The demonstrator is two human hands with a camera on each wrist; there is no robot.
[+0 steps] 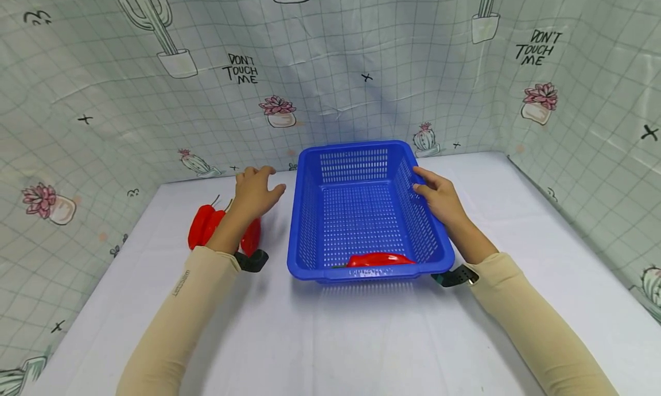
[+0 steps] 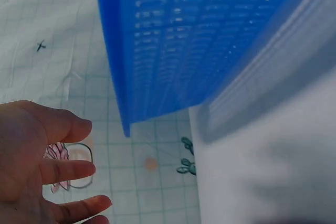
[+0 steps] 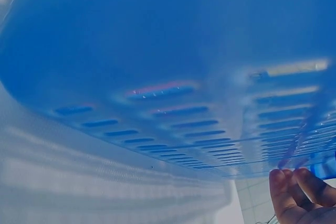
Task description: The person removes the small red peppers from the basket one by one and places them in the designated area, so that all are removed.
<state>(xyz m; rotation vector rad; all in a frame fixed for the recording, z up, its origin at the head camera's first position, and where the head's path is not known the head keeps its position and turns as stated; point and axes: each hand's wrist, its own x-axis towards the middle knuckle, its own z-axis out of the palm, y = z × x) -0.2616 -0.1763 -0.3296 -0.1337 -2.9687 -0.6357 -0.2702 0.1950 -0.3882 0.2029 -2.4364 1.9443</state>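
Note:
A blue plastic basket [image 1: 361,212] with slotted walls sits in the middle of the head view. Inside it, along the near wall, lies a red pepper [image 1: 379,260], partly hidden by the rim. My right hand [image 1: 439,195] grips the basket's right rim; the right wrist view shows its fingertips [image 3: 281,179] against the slotted side. Left of the basket, apart from it, my left hand [image 1: 254,192] hovers with fingers spread and nothing in them. Several red peppers [image 1: 200,226] lie on the table under and beside the left forearm, which covers part of them.
A white cloth [image 1: 372,344] covers the table. Behind and at both sides hangs a grid-patterned curtain [image 1: 330,57] with cactus drawings, meeting the table's back edge just beyond the basket.

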